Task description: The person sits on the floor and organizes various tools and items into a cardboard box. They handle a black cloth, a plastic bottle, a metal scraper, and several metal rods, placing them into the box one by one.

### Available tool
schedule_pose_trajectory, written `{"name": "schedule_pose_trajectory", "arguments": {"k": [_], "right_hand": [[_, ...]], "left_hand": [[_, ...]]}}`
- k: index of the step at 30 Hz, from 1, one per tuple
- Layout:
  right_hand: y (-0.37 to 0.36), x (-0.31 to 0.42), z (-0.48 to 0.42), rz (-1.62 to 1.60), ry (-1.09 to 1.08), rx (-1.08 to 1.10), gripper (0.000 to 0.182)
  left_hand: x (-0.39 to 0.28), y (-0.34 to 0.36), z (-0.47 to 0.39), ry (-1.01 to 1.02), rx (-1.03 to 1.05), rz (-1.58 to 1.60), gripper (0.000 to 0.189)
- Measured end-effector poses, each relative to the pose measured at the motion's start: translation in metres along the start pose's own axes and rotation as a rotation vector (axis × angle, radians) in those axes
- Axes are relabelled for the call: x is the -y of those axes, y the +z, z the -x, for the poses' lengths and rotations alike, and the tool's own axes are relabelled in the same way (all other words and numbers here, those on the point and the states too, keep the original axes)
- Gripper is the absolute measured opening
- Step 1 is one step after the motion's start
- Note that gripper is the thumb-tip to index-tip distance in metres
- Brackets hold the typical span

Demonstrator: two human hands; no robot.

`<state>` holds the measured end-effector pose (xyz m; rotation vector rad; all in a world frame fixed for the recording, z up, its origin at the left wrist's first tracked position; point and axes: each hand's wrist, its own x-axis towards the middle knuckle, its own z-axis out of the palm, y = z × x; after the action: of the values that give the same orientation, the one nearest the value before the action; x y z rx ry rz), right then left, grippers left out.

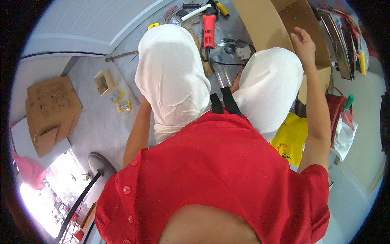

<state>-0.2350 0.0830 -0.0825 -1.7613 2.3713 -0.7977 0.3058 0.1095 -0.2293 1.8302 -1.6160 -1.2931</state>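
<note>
My right hand [303, 45] is over the opening of a cardboard box [262, 24], its fingers slightly curled and apart, with nothing visible in them. Whether it touches the flap I cannot tell. My left forearm [138, 131] passes behind my left knee, which hides the left hand. On the floor beyond my knees lies a red angle grinder [208, 32] with a black power cord [227, 63]. Beside it are a wooden tool handle [195, 36] and a white tube [196, 12]. A yellow-handled tool [223, 9] lies farther off.
On the left are a large cardboard box [51, 106], a small open box [105, 82], two yellow-edged packs [124, 106] and a long-handled tool [123, 77]. A round stand base [99, 163] is behind. At right are a yellow bag [289, 137] and a red bag [333, 113].
</note>
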Motion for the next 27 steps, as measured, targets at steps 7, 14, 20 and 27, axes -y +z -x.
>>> {"name": "schedule_pose_trajectory", "arguments": {"k": [7, 14, 20, 27], "right_hand": [[-0.02, 0.115, -0.038, -0.012, -0.169, 0.753, 0.029], [0.188, 0.138, 0.057, 0.478, -0.248, 1.407, 0.032], [0.291, 0.05, 0.134, 0.396, -0.121, 1.293, 0.047], [0.312, 0.044, 0.135, 0.347, 0.145, 1.252, 0.068]], "left_hand": [[-0.081, -0.076, -0.02, 0.158, -0.347, 0.126, 0.03], [-0.234, -0.068, 0.025, 0.694, -0.338, 0.736, 0.018], [-0.217, -0.052, 0.017, 0.914, -0.409, 0.447, 0.023], [-0.22, -0.055, 0.003, 0.993, -0.342, 0.47, 0.024]]}}
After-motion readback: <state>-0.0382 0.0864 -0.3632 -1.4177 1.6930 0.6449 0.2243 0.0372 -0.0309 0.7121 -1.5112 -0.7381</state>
